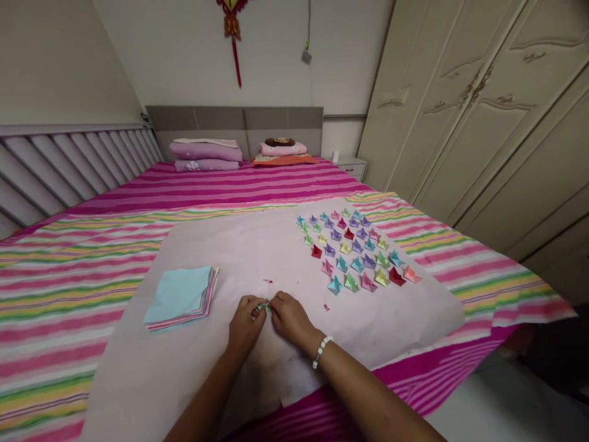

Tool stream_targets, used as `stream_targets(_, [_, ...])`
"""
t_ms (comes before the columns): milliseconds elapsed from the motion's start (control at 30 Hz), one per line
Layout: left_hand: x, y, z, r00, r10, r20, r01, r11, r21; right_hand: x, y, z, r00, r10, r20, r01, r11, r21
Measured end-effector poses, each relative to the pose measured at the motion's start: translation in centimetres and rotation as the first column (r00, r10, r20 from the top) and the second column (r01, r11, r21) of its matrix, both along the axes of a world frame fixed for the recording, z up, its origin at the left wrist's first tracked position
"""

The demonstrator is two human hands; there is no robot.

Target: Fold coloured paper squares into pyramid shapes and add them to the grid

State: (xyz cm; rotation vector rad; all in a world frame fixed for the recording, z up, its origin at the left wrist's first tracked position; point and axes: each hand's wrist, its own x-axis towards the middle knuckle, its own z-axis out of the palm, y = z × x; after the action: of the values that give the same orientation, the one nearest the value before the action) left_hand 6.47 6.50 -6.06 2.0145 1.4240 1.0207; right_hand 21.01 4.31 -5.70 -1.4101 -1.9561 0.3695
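Note:
My left hand (245, 324) and my right hand (289, 318) meet over a pale pink sheet (257, 258) spread on the bed. Both hands pinch a small folded green paper piece (264, 306) between their fingertips, pressed down on the sheet. A white bead bracelet (321, 351) is on my right wrist. To the left of my hands lies a stack of square coloured papers (181, 296), light blue on top. To the upper right, several small folded paper shapes (354, 252) in many colours stand in rows on the sheet.
The bed has a pink striped cover (69, 288). Pillows (205, 155) and folded bedding (283, 153) lie at the headboard. A cream wardrobe (483, 110) stands at the right, a radiator (69, 166) at the left. Tiny red paper scraps (326, 307) lie near my right hand.

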Motion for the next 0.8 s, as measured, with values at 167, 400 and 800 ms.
stream_targets(167, [-1.0,1.2,0.8,0.997,0.08,0.004,-0.08,0.988,0.131,0.5,-0.3,0.6,0.999,-0.033,0.035,0.032,0.999,0.012])
stream_targets(400, [-2.8,3.6,-1.0,0.915,0.182,-0.361,-0.039,0.928,0.37,2.7,-2.7,1.2,0.992,-0.119,-0.045,0.121,0.991,0.05])
stream_targets(800, [-2.6,3.5,-2.2,0.868,0.182,-0.462,-0.009,0.936,0.352,7.2,-7.8,-0.1,0.905,-0.358,-0.23,0.386,0.918,0.09])
